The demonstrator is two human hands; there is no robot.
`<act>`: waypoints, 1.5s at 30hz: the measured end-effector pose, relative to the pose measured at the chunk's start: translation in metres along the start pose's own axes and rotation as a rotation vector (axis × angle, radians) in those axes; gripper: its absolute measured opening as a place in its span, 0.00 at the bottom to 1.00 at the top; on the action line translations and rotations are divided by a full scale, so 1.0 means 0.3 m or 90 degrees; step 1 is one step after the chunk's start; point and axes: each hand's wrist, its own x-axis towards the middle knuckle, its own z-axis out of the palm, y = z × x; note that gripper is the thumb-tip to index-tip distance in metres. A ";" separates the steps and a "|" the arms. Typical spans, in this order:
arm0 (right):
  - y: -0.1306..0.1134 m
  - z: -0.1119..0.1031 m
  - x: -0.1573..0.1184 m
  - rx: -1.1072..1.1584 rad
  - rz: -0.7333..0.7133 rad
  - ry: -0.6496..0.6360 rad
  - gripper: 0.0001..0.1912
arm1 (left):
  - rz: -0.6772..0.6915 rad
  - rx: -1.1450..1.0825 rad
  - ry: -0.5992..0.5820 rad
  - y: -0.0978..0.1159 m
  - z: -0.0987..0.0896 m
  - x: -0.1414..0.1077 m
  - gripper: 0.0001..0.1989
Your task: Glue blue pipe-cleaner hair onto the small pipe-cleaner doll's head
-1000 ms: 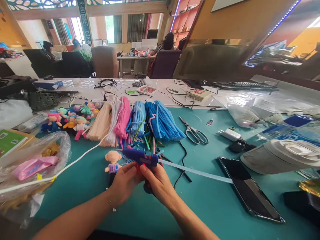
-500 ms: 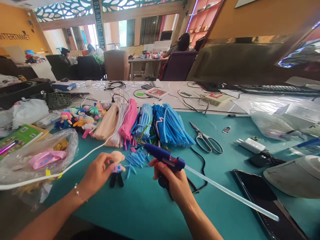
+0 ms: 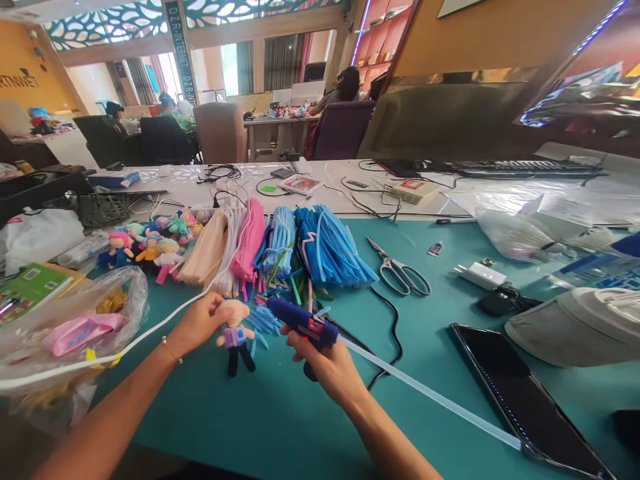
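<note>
My left hand (image 3: 199,323) holds a small doll (image 3: 235,333) by its bald peach head; the doll has a purple top and black legs and hangs just above the teal mat (image 3: 260,413). In my right hand (image 3: 327,363) is a blue hot glue gun (image 3: 303,323), gripped by its handle, with the nozzle pointing left toward the doll. A long clear glue stick (image 3: 430,399) juts out of its back to the right. Short cut blue pipe-cleaner pieces (image 3: 264,320) lie between doll and gun.
Bundles of cream, white, pink and blue pipe cleaners (image 3: 280,247) lie behind my hands, finished dolls (image 3: 150,243) to their left. Scissors (image 3: 400,275), a charger (image 3: 481,275), a phone (image 3: 525,397) and a cap (image 3: 575,327) sit right. A plastic bag (image 3: 70,327) lies left. People sit at far desks.
My left hand let go of the glue gun, reached left and picked up the doll by its head. The right hand keeps the gun and has turned its nozzle toward the doll.
</note>
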 end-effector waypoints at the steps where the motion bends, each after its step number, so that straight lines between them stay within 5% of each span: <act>1: 0.004 -0.001 -0.002 0.001 -0.012 0.001 0.19 | 0.006 -0.028 -0.008 0.003 0.003 -0.002 0.17; 8: 0.002 -0.021 -0.019 -0.028 -0.117 -0.072 0.15 | 0.052 -0.488 -0.053 0.029 0.056 -0.058 0.23; 11: -0.030 -0.026 -0.040 -0.100 -0.200 -0.096 0.10 | 0.063 -0.560 -0.037 0.032 0.075 -0.094 0.24; 18: -0.047 -0.029 -0.075 -0.174 -0.339 -0.129 0.04 | 0.128 -0.447 -0.012 0.017 0.078 -0.130 0.21; 24: -0.043 -0.031 -0.078 -0.213 -0.334 -0.150 0.04 | 0.164 -0.419 0.049 0.046 0.083 -0.154 0.18; 45: -0.044 -0.028 -0.076 -0.280 -0.369 -0.135 0.08 | 0.199 -0.363 0.028 0.024 0.072 -0.147 0.18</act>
